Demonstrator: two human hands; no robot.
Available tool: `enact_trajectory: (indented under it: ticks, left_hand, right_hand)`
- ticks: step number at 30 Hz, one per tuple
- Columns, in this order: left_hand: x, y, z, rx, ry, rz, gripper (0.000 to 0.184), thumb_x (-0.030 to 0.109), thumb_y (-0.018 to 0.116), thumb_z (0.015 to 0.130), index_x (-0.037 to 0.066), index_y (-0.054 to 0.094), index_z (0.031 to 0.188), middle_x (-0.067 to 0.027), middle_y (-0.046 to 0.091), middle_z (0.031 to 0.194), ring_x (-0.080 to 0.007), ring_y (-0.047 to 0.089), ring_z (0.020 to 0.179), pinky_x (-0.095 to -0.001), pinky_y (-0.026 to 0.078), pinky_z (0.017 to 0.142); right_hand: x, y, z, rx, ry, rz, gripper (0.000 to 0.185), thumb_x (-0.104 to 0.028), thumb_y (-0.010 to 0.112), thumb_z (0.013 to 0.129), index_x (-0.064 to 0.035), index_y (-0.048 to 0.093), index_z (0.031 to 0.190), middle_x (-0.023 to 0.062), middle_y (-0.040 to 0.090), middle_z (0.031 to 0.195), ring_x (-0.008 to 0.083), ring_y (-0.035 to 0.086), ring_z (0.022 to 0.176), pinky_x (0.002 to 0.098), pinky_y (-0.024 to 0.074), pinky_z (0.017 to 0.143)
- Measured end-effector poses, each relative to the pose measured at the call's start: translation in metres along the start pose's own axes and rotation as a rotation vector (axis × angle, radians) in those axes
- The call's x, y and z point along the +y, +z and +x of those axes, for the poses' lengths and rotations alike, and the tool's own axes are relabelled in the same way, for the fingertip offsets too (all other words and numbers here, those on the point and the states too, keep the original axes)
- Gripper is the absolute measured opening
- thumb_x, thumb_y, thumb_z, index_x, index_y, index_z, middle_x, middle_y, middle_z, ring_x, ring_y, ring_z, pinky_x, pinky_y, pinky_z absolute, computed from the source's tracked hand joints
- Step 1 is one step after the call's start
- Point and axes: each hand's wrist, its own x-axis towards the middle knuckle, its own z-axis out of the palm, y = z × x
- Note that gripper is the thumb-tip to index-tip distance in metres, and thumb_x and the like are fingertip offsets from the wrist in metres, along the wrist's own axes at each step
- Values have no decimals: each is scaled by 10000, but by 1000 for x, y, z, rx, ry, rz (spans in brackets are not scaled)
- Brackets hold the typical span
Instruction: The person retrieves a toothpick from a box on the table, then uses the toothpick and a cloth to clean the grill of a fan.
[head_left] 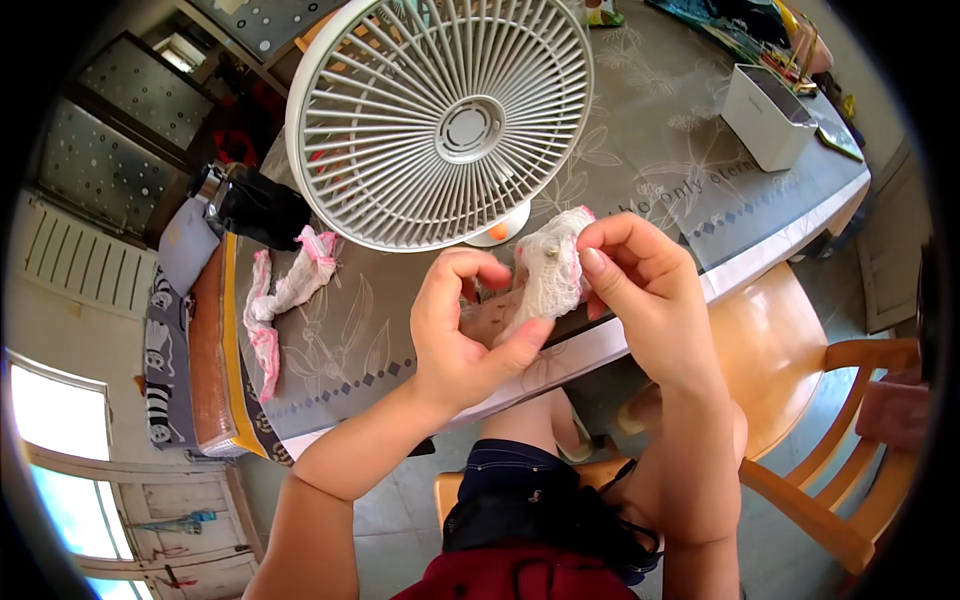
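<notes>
A white knitted sock (552, 262) with pink edging and loose, net-like threads is held up between my hands, above the table's front edge. My right hand (645, 285) pinches its right edge between thumb and fingertips. Around its lower left side curves my left hand (465, 325), with the thumb against the bottom end and the index finger bent near the left edge; the other fingers are partly hidden. Farther left on the table lie crumpled white and pink socks (290, 290).
A white fan (440, 130) stands on the table just beyond my hands. The patterned grey tablecloth (640, 110) carries a white box (765, 118) at the far right. A black object (262, 205) sits at the left edge. Beside me on the right is a wooden chair (770, 350).
</notes>
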Motion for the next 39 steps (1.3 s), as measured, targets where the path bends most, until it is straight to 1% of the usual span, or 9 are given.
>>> enact_trajectory:
  ticks: [4,7,12,15,23,28,33,37,39]
  left_hand:
    - [11,-2,11,0,183,145,356,68,779,709,25,648,1037,-112,666,981,-266,628,888,-353,503,805]
    - [4,-11,9,28,202,120,324,1,742,713,25,653,1023,-108,676,933,-271,628,846,-349,508,774]
    - [8,-8,4,152,-70,-59,141,51,624,925,-4,630,1055,-85,686,950,-113,629,793,-241,503,724]
    - [13,-4,8,172,-111,-209,171,52,596,955,-20,595,1110,-81,680,953,-99,629,821,-231,504,738]
    - [7,-5,5,146,5,-194,152,30,549,967,-25,563,1108,-72,643,997,-65,579,790,-204,473,699]
    - [6,-8,0,65,82,-104,171,-16,603,868,-7,593,1039,-119,639,962,-168,606,775,-270,494,703]
    - [14,-3,9,-96,247,9,208,-20,654,776,31,650,978,-113,626,935,-207,586,772,-302,485,677]
    - [15,-3,9,-123,167,43,219,48,685,708,44,659,925,-97,625,935,-241,557,801,-344,456,726]
    - [16,-10,16,-87,333,150,210,60,689,714,50,656,921,-100,626,934,-248,560,797,-343,455,724]
  right_hand:
    - [1,2,-2,-25,12,-2,72,-58,580,961,-9,611,1005,5,649,889,46,579,797,198,462,645]
    - [-5,-1,-4,-42,3,-99,68,-42,589,950,-5,622,997,8,655,902,57,589,816,203,474,674]
    - [-15,-17,-6,10,61,-333,61,-22,651,890,-5,678,943,18,657,898,55,585,796,205,460,669]
    - [-10,-16,-9,-46,-107,-444,60,-53,684,866,-19,701,914,1,621,820,67,555,714,224,437,609]
    - [-12,5,-11,91,-145,-699,104,-41,697,817,-20,702,919,60,560,750,131,526,629,264,424,577]
    - [-11,10,-11,231,-48,-554,97,-35,673,844,-4,668,936,43,596,688,95,535,588,252,434,546]
    - [-3,13,-8,94,8,-380,101,-41,662,874,21,656,954,18,641,725,47,543,602,223,444,548]
    - [1,10,-1,59,33,-19,94,-56,620,933,19,645,985,-4,654,810,45,569,689,208,472,610]
    - [7,14,3,12,-10,198,103,-57,615,940,14,641,1010,10,652,822,44,569,712,201,470,626]
